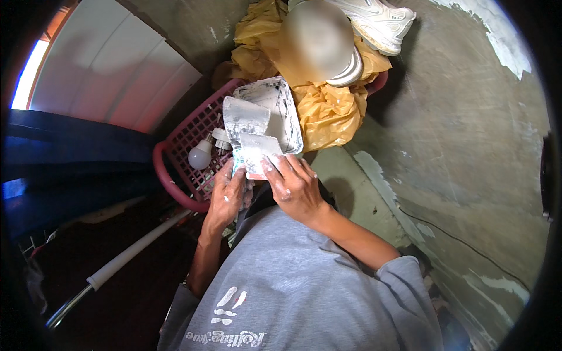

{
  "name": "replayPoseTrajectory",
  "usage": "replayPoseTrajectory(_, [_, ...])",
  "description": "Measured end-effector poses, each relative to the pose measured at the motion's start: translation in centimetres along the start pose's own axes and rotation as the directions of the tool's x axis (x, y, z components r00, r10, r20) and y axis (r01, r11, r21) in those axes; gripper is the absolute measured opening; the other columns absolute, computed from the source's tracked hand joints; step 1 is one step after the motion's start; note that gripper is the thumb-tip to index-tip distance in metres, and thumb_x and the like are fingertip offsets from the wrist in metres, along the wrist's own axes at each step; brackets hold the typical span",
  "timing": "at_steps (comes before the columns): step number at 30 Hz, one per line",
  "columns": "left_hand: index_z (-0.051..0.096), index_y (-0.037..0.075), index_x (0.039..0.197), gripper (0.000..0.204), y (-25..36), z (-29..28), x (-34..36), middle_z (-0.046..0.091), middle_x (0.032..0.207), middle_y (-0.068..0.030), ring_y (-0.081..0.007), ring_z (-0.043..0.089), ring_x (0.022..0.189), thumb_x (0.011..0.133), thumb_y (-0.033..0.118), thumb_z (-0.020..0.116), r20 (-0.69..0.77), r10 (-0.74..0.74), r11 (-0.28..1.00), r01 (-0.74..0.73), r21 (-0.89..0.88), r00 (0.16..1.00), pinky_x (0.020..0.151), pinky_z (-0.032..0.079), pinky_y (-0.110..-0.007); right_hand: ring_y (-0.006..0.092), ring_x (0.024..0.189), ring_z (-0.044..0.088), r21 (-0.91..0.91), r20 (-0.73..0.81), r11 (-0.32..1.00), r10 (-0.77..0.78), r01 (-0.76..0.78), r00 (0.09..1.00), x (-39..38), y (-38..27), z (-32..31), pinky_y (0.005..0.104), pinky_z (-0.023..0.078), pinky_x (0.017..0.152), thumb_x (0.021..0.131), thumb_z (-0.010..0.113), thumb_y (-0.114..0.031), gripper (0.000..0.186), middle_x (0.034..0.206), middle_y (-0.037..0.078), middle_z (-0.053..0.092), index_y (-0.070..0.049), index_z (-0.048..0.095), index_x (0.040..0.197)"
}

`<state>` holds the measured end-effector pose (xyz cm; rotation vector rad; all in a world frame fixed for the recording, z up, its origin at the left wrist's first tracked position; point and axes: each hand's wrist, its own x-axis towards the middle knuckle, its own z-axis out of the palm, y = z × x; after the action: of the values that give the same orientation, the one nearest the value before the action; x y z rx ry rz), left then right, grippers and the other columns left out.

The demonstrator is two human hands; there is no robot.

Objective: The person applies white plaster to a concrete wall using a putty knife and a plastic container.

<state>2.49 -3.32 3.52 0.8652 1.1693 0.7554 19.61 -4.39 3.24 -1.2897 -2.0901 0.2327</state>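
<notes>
"Where left hand (225, 196) and right hand (295, 190) nearly meet, what's gripped?"

"Left: broad scraper (246, 114), blade and long axis pointing away from the body (293, 269). Right: smaller plate (259, 147) overlapping it, in front of the white tray (285, 120)."

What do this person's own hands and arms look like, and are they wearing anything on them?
Both the left hand and right hand are without gloves, with white smears and specks on the fingers and backs. The forearms are bare; grey sleeves end around the elbows, part of a grey shirt with a pale print.
</notes>
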Motion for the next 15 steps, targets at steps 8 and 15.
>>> replayPoseTrajectory(8, [0.049,0.004,0.110,0.032,0.3,0.1,0.4,0.048,0.070,-0.0017,-0.0085,0.045,0.047,0.098,0.034,0.046,0.040,0.034,0.999,-0.033,-0.036,0.999,0.040,0.037,-0.022,0.0291,0.095,0.056,-0.080,0.036,0.997,0.008,-0.005,0.999,1.4,-0.3,1.3,0.0384,0.048,0.075,0.079,0.055,-0.010,0.030,0.104,0.017,0.058,0.004,0.061,0.105])
replayPoseTrajectory(15, [0.049,0.005,0.109,0.038,-2.4,0.3,0.1,0.048,0.070,-0.0009,-0.0074,0.044,0.047,0.097,0.041,0.049,0.032,0.155,0.988,-0.154,-0.029,0.987,0.039,0.035,-0.022,0.0290,0.093,0.057,-0.049,0.111,0.999,-0.012,0.018,0.994,0.1,-1.9,0.2,0.0390,0.048,0.072,0.081,0.054,-0.009,0.023,0.099,0.017,0.058,0.003,0.062,0.099])
